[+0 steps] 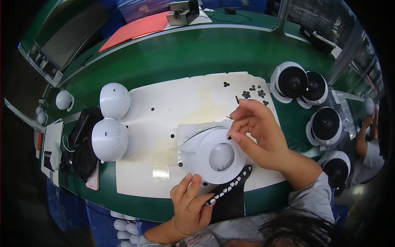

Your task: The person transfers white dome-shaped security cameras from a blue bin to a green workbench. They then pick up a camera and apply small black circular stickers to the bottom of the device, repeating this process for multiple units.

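A white round housing [195, 150] with a ring-shaped base [204, 162] facing up lies on the white work sheet in front of me. My left hand [191, 201] has its upper fingertips by the ring's lower edge. Its lower fingers grip a black strip [230, 185] with a row of white round spots. At the ring's upper right, my right hand [259, 136] pinches a small black round pad [229, 137] between thumb and finger, at or just over the rim. Slim dark bits [237, 99] show by its other fingertips; I cannot tell what they are.
Two white dome-shaped housings [109, 140] stand on the left. Several white units with black fronts [326, 125] line the right side. Black round pads [246, 94] are scattered on the sheet [144, 173]. A black pouch [84, 144] lies far left; another person's arm [363, 138] shows far right.
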### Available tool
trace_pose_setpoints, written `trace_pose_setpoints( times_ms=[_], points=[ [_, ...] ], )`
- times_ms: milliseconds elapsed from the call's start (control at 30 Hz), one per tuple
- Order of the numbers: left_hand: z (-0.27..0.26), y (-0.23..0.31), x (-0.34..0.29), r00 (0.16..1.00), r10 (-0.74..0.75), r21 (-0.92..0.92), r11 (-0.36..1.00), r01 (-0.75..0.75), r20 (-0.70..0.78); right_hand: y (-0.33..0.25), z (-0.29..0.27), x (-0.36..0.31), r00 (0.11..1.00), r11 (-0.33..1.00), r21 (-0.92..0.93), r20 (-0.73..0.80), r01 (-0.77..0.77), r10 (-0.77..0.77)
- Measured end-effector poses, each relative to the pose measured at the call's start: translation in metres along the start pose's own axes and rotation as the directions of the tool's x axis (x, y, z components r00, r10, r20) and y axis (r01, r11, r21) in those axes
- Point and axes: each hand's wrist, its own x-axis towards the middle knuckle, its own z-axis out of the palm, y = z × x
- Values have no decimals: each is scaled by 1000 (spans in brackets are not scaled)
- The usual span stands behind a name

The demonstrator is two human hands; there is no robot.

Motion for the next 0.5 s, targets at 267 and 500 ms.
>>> trace_pose_setpoints(
  times_ms=[267,500],
  points=[
    [0,-3,-1,1000,-3,16,1000,3,-1,4,2,-1,999,998,50,-28,38,-36],
    [0,-2,-1,1000,2,20,1000,-2,0,0,-1,-2,966,860,-441,116,257,-230]
  ],
)
